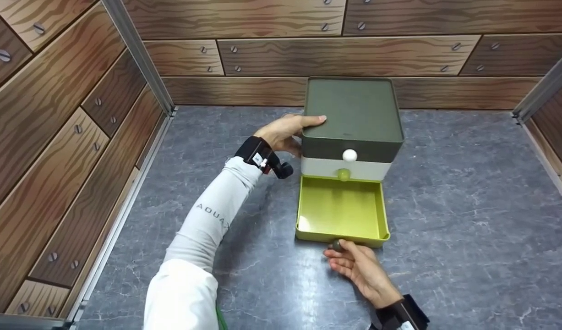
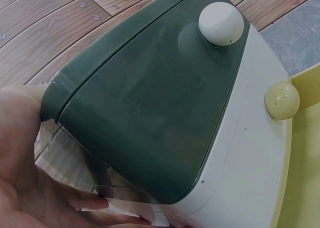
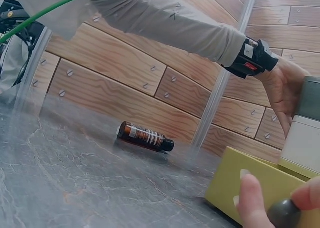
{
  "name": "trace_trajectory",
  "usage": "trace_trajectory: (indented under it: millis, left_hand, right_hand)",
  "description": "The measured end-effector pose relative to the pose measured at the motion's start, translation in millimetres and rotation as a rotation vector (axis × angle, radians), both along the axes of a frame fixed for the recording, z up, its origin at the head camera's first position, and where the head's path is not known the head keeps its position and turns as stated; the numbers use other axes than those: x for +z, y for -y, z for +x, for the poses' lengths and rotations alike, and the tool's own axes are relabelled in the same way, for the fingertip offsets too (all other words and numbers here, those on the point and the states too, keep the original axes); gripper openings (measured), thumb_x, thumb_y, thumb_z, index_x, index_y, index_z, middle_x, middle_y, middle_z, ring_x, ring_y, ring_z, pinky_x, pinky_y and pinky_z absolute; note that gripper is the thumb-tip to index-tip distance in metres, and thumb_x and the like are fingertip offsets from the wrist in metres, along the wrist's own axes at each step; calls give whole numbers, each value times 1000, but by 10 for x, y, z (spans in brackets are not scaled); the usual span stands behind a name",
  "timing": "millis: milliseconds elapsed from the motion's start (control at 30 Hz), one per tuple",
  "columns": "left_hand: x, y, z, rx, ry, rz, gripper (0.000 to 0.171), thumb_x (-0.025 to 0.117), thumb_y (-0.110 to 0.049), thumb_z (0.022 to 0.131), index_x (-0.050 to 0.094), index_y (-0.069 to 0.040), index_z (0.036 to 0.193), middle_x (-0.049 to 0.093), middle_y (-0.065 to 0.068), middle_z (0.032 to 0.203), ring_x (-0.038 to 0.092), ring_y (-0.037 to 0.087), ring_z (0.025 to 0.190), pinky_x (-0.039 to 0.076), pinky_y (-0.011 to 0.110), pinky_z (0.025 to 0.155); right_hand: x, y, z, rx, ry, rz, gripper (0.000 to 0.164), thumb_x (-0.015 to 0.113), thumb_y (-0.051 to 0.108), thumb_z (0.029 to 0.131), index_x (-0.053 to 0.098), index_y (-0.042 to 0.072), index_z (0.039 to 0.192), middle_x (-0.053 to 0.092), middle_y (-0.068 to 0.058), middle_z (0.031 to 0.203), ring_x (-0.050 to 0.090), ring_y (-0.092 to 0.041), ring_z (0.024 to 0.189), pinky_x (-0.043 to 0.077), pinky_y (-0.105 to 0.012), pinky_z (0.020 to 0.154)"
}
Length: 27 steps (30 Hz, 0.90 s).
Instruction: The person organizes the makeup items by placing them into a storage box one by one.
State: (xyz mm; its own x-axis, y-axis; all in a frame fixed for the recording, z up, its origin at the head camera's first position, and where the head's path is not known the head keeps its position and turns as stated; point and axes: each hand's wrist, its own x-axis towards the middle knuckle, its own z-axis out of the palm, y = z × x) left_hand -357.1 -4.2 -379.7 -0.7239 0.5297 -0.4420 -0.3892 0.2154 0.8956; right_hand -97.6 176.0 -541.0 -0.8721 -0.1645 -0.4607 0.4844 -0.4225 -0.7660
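Observation:
A small drawer box (image 1: 351, 107) with a dark green upper tier, a white middle tier and a yellow-green bottom drawer (image 1: 340, 201) stands on the grey surface. That bottom drawer is pulled far out, and its inside is bare. My left hand (image 1: 285, 130) lies against the box's left side, thumb on the top edge and fingers extended down the side wall. At the drawer's front, my right hand (image 1: 363, 270) pinches the dark round knob (image 3: 284, 213) between thumb and fingers. The white knob (image 1: 349, 155) and the yellow-green knob (image 1: 343, 174) are untouched.
A brown bottle (image 3: 145, 137) with a black cap lies on its side in the right wrist view; the head view does not show it. Wood-patterned walls (image 1: 281, 55) with metal corner posts enclose the surface. A green cable (image 3: 60, 7) runs by the left sleeve.

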Motion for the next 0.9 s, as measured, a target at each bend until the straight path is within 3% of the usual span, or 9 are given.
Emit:
trace_trajectory:
  millis: [367, 567, 700, 800, 900]
  left_hand:
    - [-7, -3, -9, 12, 10, 5, 42, 72, -45, 87, 64, -9, 108, 64, 17, 113, 69, 31, 90, 59, 53, 83]
    - [10, -28, -14, 2, -4, -74, 51, 73, -51, 84, 60, -14, 117, 61, 19, 123, 67, 40, 103, 56, 57, 88]
    - [23, 7, 10, -11, -63, -169, 65, 70, -60, 81, 52, -21, 129, 53, 17, 138, 53, 43, 126, 51, 58, 98]
    - [40, 90, 45, 1, -115, -190, 79, 65, -67, 81, 42, -23, 144, 40, 15, 151, 38, 41, 140, 44, 58, 106]
    - [83, 239, 99, 41, -183, -178, 87, 58, -71, 84, 31, -24, 152, 35, 14, 156, 33, 39, 144, 39, 59, 110]
  right_hand:
    - [0, -1, 81, 40, 2, -8, 31, 52, 23, 102, 53, -3, 118, 76, -11, 97, 72, -12, 76, 61, -22, 76]
    - [-8, -7, 76, 46, -2, -7, 32, 53, 24, 101, 51, -3, 118, 76, -9, 96, 71, -12, 77, 61, -23, 76]
    - [-12, -2, 62, 54, -11, -19, 35, 53, 26, 102, 50, -3, 120, 75, -9, 97, 71, -12, 78, 61, -24, 78]
    - [-14, 4, 57, 57, -14, -35, 37, 53, 28, 102, 50, -3, 121, 76, -9, 98, 72, -13, 80, 61, -24, 79]
    - [-16, 18, 51, 60, -22, -37, 38, 53, 27, 102, 49, -5, 121, 76, -9, 98, 72, -13, 80, 61, -24, 80]
